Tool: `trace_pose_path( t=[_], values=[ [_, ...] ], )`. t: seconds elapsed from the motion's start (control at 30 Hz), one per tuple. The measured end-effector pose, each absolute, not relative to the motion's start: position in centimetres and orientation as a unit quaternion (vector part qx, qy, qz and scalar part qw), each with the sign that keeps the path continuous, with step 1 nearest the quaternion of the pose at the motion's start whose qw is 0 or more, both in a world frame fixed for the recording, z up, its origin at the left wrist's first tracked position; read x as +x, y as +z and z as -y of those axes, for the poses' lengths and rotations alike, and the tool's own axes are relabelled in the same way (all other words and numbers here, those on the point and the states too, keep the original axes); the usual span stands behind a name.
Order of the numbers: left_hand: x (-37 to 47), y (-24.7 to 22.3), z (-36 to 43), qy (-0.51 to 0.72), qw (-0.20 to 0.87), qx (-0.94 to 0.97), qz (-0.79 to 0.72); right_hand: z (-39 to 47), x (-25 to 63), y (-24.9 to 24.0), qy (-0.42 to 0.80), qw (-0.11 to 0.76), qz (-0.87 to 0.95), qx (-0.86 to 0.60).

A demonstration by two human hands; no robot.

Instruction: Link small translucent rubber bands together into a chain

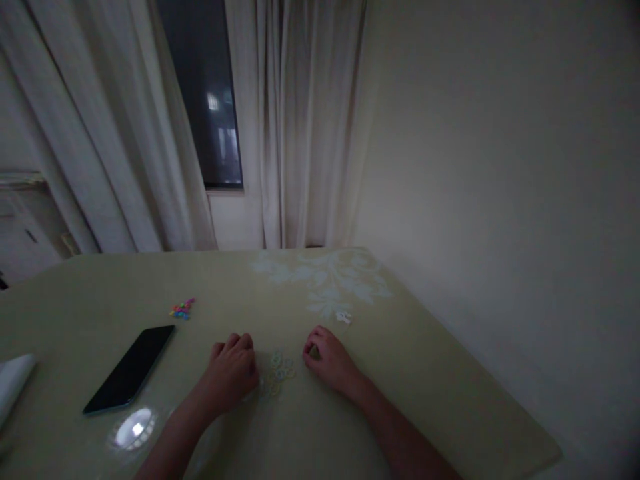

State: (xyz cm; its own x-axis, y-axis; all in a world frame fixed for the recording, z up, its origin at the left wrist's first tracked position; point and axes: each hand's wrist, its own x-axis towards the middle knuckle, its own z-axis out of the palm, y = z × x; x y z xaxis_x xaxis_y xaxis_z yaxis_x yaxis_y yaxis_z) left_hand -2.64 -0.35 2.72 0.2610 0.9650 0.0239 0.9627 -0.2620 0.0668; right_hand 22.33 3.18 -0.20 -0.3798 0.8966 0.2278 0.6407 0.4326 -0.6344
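Several small pale, clear-looking rings [277, 375] lie in a loose cluster on the table between my hands. My left hand [234, 370] rests at the left side of the cluster, its fingers curled under; whatever they hold, if anything, is hidden. To the right of the rings, my right hand [327, 357] has thumb and forefinger bent round to meet in a loop. Anything in that pinch is too small to make out. Just beyond the right hand sits a small white piece or group of pieces [344, 317].
A dark phone [131, 370] lies left of my left hand, with a pile of bright coloured bits [183, 309] behind it. Nearer me is a round shiny clear dish or lid [134, 429]. A white object [15, 380] is at the left edge. The wall [475, 200] borders the table's right side.
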Motion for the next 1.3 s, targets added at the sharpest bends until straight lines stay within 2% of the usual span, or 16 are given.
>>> trace_pose_path(
  t=[0.27,0.53,1.3],
  values=[
    [-2.72,2.87,0.29,0.028,0.044,0.793,-0.606,-3.13,22.27,-0.09,0.231,0.284,0.798,-0.48],
    [-2.95,2.72,0.12,0.051,0.021,0.802,-0.594,-3.17,22.34,-0.12,0.231,0.285,0.8,-0.474],
    [-2.84,2.0,-0.33,-0.003,0.03,0.797,-0.604,-3.38,22.23,-0.55,0.226,0.263,0.808,-0.477]
  ],
)
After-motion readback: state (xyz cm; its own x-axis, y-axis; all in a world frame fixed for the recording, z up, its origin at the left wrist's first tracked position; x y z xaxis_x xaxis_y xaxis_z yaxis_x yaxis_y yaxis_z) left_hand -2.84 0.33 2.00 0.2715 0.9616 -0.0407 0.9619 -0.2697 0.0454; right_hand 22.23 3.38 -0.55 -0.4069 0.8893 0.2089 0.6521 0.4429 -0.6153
